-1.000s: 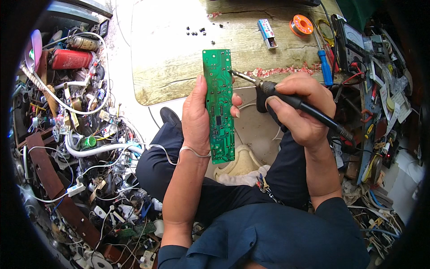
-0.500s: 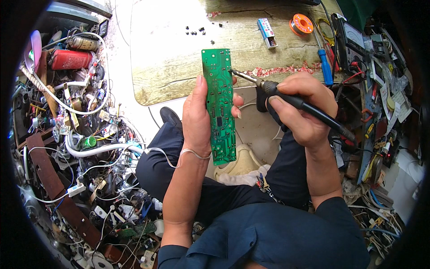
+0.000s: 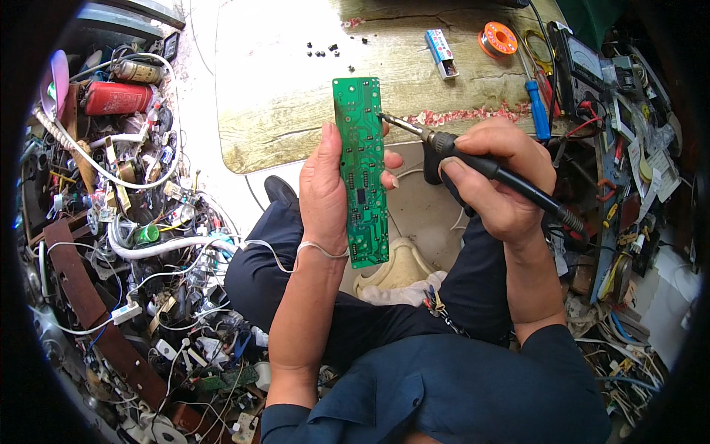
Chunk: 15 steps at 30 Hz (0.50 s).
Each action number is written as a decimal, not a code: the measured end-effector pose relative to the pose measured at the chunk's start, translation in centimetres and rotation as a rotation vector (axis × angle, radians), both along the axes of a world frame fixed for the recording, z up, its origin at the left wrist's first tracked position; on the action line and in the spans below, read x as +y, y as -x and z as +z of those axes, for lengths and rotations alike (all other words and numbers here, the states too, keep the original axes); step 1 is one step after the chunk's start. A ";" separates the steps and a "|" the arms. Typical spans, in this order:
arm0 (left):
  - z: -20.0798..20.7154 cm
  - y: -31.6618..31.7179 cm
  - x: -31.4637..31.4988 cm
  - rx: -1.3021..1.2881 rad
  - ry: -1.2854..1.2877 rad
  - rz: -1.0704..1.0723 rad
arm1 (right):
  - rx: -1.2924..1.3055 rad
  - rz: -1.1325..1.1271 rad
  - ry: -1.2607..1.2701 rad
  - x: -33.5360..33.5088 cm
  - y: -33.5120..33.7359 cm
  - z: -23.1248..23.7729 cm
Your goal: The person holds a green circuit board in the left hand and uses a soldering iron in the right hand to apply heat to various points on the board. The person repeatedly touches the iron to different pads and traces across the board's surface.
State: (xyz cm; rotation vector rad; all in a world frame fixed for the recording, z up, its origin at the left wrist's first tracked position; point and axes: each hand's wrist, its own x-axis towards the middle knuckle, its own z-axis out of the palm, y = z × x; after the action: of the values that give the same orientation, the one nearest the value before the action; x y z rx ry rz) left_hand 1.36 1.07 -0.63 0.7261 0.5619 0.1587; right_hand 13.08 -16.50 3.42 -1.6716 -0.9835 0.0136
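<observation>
My left hand point(image 3: 325, 185) grips a long green circuit board point(image 3: 362, 214), held upright lengthwise over my lap. The thumb lies along its left edge, and fingertips show past the right edge. My right hand point(image 3: 510, 177) is closed round the black handle of a soldering iron point(image 3: 444, 144). The iron's tip meets the upper right edge of the board, at a row of solder points; whether it presses on a joint is too small to tell. A white cord point(image 3: 323, 249) loops round my left wrist.
Several small black parts point(image 3: 320, 53) lie on the wooden table point(image 3: 281, 111). Toward its right are a small open box point(image 3: 441, 55), an orange solder spool point(image 3: 498, 40), a blue screwdriver point(image 3: 538, 111) and a meter point(image 3: 584, 63). Heaped cables and parts point(image 3: 185, 288) crowd the left side.
The circuit board has shifted slightly up, away from my body, with my left hand. The soldering iron's tip stays at the board's upper right edge.
</observation>
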 end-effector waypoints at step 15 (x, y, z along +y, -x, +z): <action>0.9 -0.3 -0.7 0.020 -0.248 0.058 | 0.104 -0.150 -0.112 -0.8 0.5 -0.5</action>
State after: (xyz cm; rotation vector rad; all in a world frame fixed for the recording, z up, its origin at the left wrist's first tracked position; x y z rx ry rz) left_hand 1.68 0.41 0.22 0.9530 0.5883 0.2783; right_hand 12.61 -17.32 2.91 -1.6205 -0.7659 -0.0527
